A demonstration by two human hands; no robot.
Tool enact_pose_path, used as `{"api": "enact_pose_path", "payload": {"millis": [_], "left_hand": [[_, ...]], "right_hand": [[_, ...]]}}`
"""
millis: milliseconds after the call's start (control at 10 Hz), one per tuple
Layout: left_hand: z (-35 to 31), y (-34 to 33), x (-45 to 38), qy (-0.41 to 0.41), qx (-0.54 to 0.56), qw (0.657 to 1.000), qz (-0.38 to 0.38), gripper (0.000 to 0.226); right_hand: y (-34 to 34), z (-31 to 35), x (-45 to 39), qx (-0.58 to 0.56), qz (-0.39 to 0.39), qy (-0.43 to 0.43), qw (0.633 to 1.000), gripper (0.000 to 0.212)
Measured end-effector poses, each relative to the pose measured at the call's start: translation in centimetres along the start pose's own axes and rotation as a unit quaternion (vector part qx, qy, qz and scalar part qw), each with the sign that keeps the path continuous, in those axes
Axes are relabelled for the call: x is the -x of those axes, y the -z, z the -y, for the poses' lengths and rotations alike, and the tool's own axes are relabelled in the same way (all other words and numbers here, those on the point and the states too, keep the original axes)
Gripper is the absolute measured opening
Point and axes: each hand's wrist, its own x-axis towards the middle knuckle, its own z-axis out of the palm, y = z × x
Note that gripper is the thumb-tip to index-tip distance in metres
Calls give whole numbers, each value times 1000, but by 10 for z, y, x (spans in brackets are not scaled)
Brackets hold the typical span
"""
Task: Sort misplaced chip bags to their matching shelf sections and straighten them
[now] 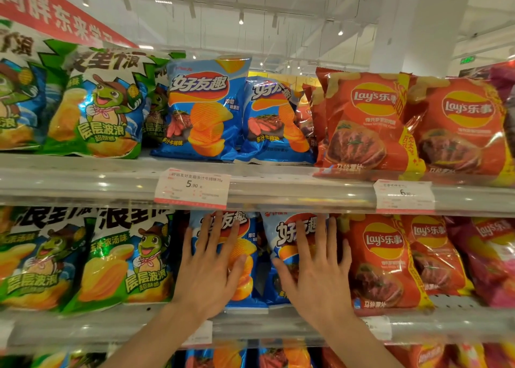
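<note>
Supermarket snack aisle, middle shelf (139, 321). Left hand (207, 273) and right hand (315, 270) lie flat, fingers straight, each grip released and pressing a blue 好友趣 bag (252, 245), (271, 236). Step looks like straightening. Next: square both upright between green 浪里个浪 bags (122, 259) and Lay's乐事 bags (381, 259). Price tag (192, 188) reads 5.90.

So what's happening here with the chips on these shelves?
A person is tidying a shop's chip shelves. Their left hand and right hand lie flat, fingers spread, each on one of two blue chip bags on the middle shelf, between the green bags and the red Lay's bags. The rows look sorted by colour; neither hand grips a bag.
</note>
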Motion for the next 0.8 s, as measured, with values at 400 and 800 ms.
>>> {"api": "enact_pose_path", "payload": {"millis": [400, 800], "left_hand": [[-1, 5, 2, 17, 6, 1000, -5, 69], [34, 30, 10, 9, 101, 994, -45, 69]], "right_hand": [[-19, -3, -7, -12, 27, 30, 999, 73], [-3, 27, 9, -51, -38, -53, 997, 77]]}}
